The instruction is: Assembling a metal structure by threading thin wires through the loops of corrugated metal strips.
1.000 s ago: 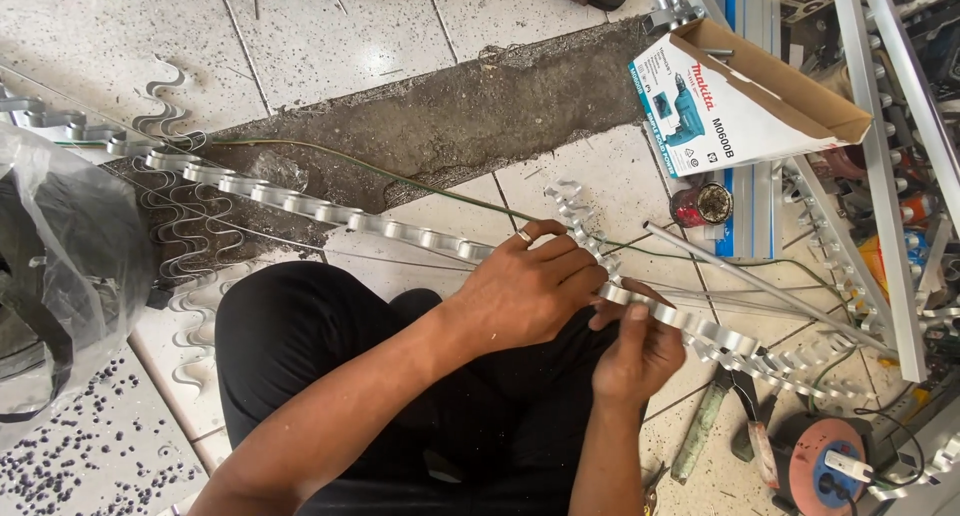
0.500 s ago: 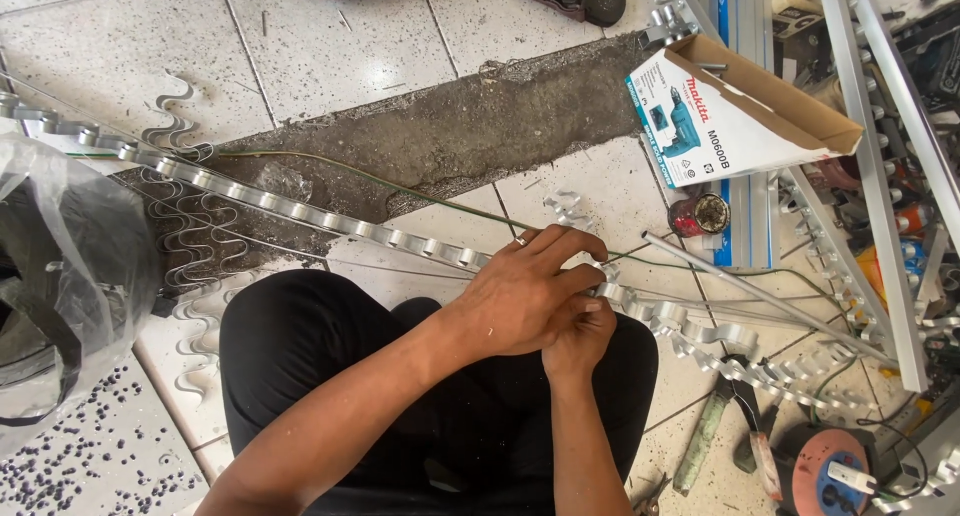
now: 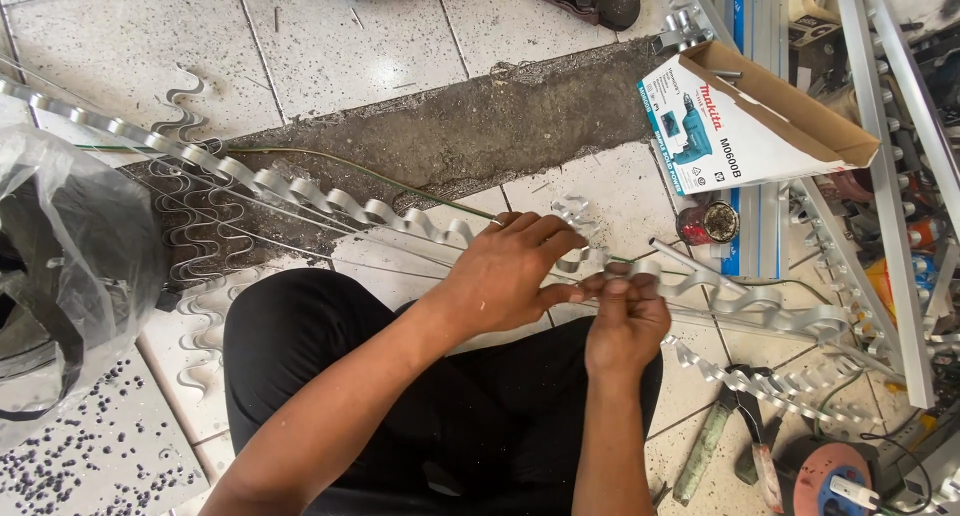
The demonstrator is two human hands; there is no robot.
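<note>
The left hand point(image 3: 505, 276) and right hand point(image 3: 622, 321), apart a second ago, now meet fingertip to fingertip, pinching one spot on the wavy metal strip point(image 3: 300, 191) lying across the lap above the tiled floor point(image 3: 330, 56).

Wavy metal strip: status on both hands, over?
Left hand and right hand both pinch the wavy metal strip where they meet. Strip lies across the lap, over the tiled floor. Cardboard box sits clear beyond.
</note>
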